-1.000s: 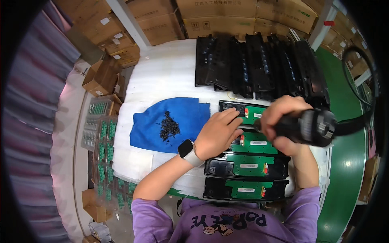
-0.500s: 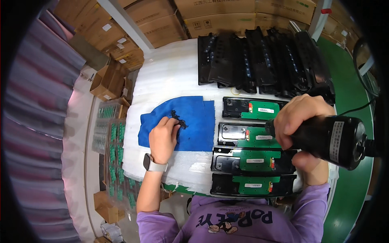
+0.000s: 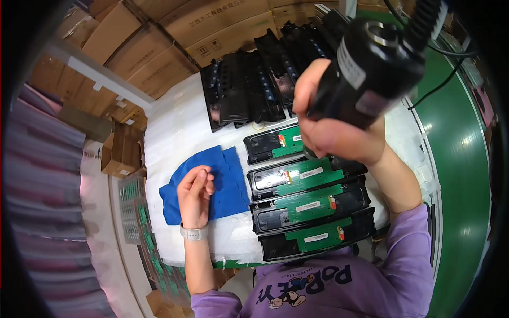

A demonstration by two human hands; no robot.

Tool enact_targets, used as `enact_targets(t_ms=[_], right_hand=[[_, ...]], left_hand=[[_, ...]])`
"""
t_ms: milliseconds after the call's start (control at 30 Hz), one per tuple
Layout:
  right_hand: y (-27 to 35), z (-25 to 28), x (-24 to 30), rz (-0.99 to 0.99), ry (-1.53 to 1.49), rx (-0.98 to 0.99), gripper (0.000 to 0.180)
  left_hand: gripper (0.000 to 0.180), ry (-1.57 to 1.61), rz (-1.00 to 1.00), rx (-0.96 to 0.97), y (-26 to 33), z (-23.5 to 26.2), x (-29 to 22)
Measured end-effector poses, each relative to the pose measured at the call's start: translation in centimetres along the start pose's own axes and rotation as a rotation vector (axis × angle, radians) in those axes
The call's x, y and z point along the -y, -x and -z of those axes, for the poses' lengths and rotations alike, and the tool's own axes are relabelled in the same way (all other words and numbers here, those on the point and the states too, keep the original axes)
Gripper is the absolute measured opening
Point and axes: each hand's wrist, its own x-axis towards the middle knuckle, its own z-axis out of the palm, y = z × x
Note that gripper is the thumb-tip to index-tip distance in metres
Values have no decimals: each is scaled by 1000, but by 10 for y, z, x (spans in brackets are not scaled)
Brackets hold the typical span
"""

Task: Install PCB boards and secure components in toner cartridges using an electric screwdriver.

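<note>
Over blue cloth (image 3: 228, 183), left hand (image 3: 195, 196) stays; screwdriver (image 3: 371, 63) raised nearer.

Free room on the white padded bench

Bare white padding (image 3: 177, 124) lies open beyond the blue cloth (image 3: 229, 183); stacked black plastic housings (image 3: 246, 93) block the far edge, four green-boarded black trays (image 3: 307, 204) the right.

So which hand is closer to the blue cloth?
Left. The left hand rests right on the blue cloth, fingers pinched together. The right hand is off to the right, raised over the green circuit boards, gripping a black power screwdriver.
</note>
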Motion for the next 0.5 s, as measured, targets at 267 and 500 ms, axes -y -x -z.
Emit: enact_targets(t_ms=[267,500], right_hand=[[-9,17,15,-1,-27,-74,36],[-8,32,16,71,-106,-143,41]], left_hand=[[17,331,378,508,-29,-89,14],[15,249,382,610,-26,-128,20]])
